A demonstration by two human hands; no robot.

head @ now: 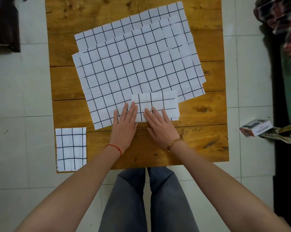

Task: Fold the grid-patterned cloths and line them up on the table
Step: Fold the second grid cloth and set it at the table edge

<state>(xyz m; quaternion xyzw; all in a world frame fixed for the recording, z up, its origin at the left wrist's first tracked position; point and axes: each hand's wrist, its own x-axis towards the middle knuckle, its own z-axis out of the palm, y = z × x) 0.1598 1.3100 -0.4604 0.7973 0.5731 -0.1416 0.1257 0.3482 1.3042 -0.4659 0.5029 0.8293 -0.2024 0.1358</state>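
Note:
A folded grid-patterned cloth (159, 102) lies on the near edge of a pile of unfolded grid cloths (134, 64) spread over the middle of the wooden table (200, 144). My left hand (124, 124) lies flat with straight fingers on the folded cloth's left end. My right hand (159, 126) presses flat on its near edge, fingers straight. Another folded grid cloth (71, 149) sits at the table's near left corner.
Bare wood runs along the near and right side of the table. A small orange and white box (255, 127) lies on the tiled floor to the right. Dark furniture and fabric (283, 22) stand at the far right; my legs are under the near edge.

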